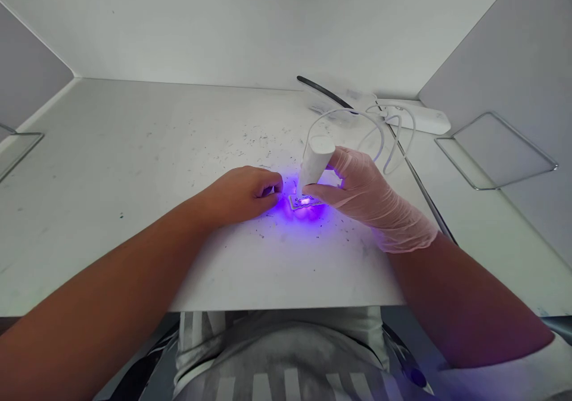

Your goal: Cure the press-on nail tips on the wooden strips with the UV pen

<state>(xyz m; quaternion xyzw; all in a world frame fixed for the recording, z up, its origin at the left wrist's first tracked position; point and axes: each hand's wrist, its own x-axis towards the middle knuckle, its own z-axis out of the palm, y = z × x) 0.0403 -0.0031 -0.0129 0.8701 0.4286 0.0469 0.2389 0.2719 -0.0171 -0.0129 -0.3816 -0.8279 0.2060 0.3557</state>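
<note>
My right hand [361, 189], in a thin translucent glove, is closed around a white handheld UV lamp [316, 159] with a cord at its upper end. The lamp stands nearly upright, its lower end over a small flat piece [295, 203] on the table. Violet light glows on that piece and the surface around it. Lamp and fingers cover part of the piece, and its kind is unclear. My bare left hand [245, 193] rests just left of it, fingers curled and thumb near the index finger. Whatever may be between those fingers is hidden.
Small dark specks dot the white table [111, 168]. Behind the lamp lie a black strip [324, 93], clear plastic and a long white power strip [415, 117]. The lamp's white cord [400, 142] loops at right. Wire frames [496, 151] stand at both sides, near the partition walls.
</note>
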